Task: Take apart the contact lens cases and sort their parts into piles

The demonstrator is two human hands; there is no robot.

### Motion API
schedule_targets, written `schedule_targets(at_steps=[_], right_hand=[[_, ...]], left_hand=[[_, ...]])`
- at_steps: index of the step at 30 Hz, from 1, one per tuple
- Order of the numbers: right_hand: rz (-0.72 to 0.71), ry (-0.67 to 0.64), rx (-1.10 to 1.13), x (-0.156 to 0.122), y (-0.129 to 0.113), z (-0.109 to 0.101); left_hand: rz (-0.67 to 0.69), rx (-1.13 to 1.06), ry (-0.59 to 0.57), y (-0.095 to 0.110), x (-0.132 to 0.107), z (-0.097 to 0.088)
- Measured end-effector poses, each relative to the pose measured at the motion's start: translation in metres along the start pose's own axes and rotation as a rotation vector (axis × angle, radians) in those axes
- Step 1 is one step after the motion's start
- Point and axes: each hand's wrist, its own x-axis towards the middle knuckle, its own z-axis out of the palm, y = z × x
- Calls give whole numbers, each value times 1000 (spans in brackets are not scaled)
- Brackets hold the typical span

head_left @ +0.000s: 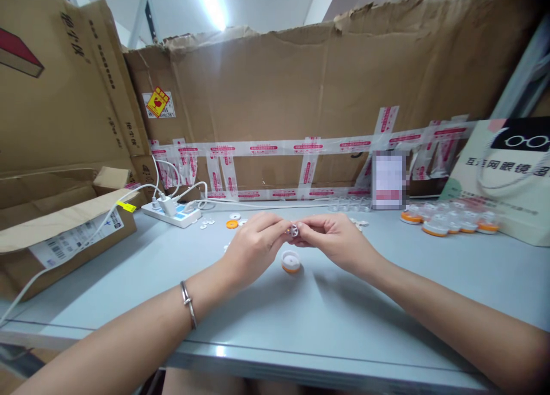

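Above the middle of the table, my left hand (255, 249) and my right hand (336, 238) meet fingertip to fingertip. Pinched between them is a small white spoked wheel-like part (294, 230), which both hands grip; the fingers cover some of it. On the tabletop just below stands a round white cup-shaped piece with an orange base (291, 261), apart from both hands. Behind my left hand lie an orange disc (232, 224) and a white disc (235, 216), along with several tiny white pieces (207, 224).
Several clear-and-orange round pieces (447, 220) cluster at the right beside a paper bag (498, 183). A white power strip (172, 213) with cables sits at the back left, near an open cardboard box (64, 234). Large taped cardboard (275, 91) walls the grey table (387, 338).
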Motion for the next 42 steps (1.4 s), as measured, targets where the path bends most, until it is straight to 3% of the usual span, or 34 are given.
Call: schedule_targets(at_steps=[15, 28, 32, 37, 42], right_hand=[[131, 2, 204, 4, 1, 0], [263, -25, 167, 10, 5, -8], [278, -90, 147, 10, 7, -9], [244, -110, 93, 12, 10, -12], [153, 46, -273, 22, 10, -35]], left_hand=[[-26, 5, -6, 0, -1, 0], [-153, -210, -49, 0, -1, 3], [-264, -338, -72, 3, -1, 3], [-513, -595, -69, 6, 2, 2], [-658, -760, -42, 9, 5, 0]])
